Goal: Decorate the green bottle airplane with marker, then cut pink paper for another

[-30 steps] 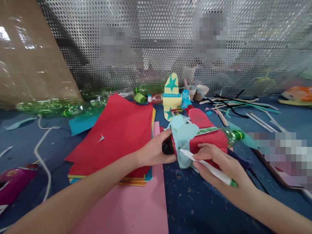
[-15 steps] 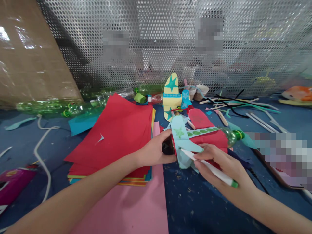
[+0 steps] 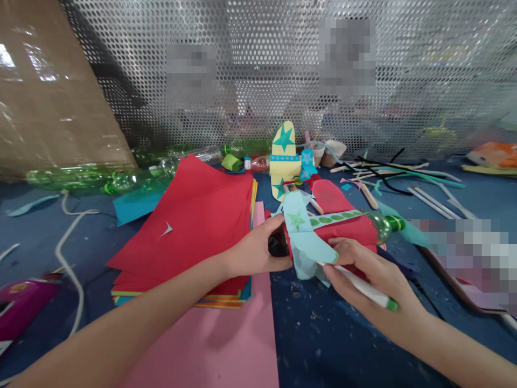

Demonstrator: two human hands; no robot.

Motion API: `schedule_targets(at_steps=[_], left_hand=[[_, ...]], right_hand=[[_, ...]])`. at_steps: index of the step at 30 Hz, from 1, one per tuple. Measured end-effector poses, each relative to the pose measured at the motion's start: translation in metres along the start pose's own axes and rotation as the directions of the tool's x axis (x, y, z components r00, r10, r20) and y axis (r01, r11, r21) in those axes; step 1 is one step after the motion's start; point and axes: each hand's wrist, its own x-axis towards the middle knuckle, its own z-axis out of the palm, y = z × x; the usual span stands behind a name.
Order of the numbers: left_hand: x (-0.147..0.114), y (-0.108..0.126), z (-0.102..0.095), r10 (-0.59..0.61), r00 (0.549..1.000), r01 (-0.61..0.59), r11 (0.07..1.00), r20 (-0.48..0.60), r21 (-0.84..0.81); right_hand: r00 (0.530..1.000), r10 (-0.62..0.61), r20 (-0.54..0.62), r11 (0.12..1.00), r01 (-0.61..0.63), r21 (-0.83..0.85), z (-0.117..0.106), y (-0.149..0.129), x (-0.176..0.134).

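A plane-shaped craft made from a green plastic bottle (image 3: 382, 228), wrapped in red paper, lies on its side in front of me. Light blue paper fins (image 3: 313, 247) with a green star stand at its left end, and a green-dotted strip (image 3: 339, 217) runs along it. My left hand (image 3: 260, 248) grips that left end, thumb and fingers around it. Between the fingers of my right hand (image 3: 367, 275) is a white marker (image 3: 363, 285) with a green end. Its tip is at the lower edge of a fin, partly hidden; the fingers touch the fin's corner.
A red-topped paper stack (image 3: 194, 215) and a pink sheet (image 3: 226, 345) lie left. Behind are a yellow paper cutout (image 3: 284, 141) with stars, plastic bottles (image 3: 76, 177) and pipe cleaners (image 3: 388, 172). A perforated metal screen (image 3: 258, 70) rises at the back; cardboard (image 3: 52, 86) stands left.
The marker tip has shifted right and down, from the fin's face to its lower edge. My right fingers are at the fin's corner; my left hand stays put.
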Motion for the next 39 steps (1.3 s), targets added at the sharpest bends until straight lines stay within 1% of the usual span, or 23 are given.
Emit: schedule_targets(at_steps=[4, 8, 13, 16, 20, 23, 27, 29, 33, 35, 39], left_hand=[[0.0002, 0.0009, 0.0002, -0.001, 1.0, 0.001, 1.0, -0.003, 0.004], [0.0001, 0.0015, 0.0002, 0.005, 1.0, -0.005, 1.0, -0.002, 0.006], [-0.0002, 0.0019, 0.0004, -0.013, 1.0, 0.013, 1.0, 0.0, -0.001], [-0.0003, 0.0013, 0.0009, -0.009, 1.0, 0.009, 1.0, 0.0, -0.012], [-0.0009, -0.0005, 0.0013, -0.01, 1.0, 0.01, 1.0, -0.004, -0.021], [-0.0012, -0.0003, 0.0012, -0.02, 1.0, 0.02, 1.0, -0.004, -0.018], [-0.001, 0.0018, 0.0006, -0.031, 1.0, 0.031, 0.999, -0.003, -0.011], [-0.001, 0.0021, 0.0003, -0.036, 0.999, 0.036, 0.999, -0.001, -0.011], [-0.0006, 0.0008, 0.0003, -0.018, 1.0, 0.019, 1.0, 0.004, -0.023], [-0.0003, -0.0001, 0.0008, -0.001, 1.0, 0.001, 0.999, 0.004, -0.034], [0.0, -0.0008, 0.0016, 0.014, 1.0, -0.014, 0.999, 0.006, -0.049]], right_hand=[[1.0, 0.009, -0.019, 1.0, -0.009, -0.016, 0.0002, 0.0011, -0.0003], [0.999, -0.035, -0.008, 0.999, 0.035, 0.005, 0.0003, -0.001, 0.0042], [1.0, 0.018, -0.026, 1.0, -0.018, -0.025, 0.0001, -0.0022, 0.0038], [1.0, 0.009, 0.001, 0.999, -0.009, -0.033, -0.0005, -0.0011, 0.0016], [1.0, 0.012, -0.028, 1.0, -0.013, -0.029, -0.0009, -0.0007, 0.0021], [1.0, 0.003, -0.014, 1.0, -0.004, -0.016, -0.0004, -0.0016, 0.0035], [0.999, 0.034, -0.036, 0.999, -0.034, -0.016, -0.0001, -0.0026, 0.0041], [0.999, 0.024, -0.027, 1.0, -0.024, 0.003, -0.0004, -0.0027, 0.0043], [0.999, 0.03, -0.044, 1.0, -0.031, -0.005, -0.0011, -0.0021, 0.0043], [0.999, 0.032, -0.025, 0.999, -0.032, -0.004, -0.001, -0.0015, 0.0039], [1.0, -0.015, 0.025, 1.0, 0.015, 0.018, -0.0008, -0.0002, 0.003]])
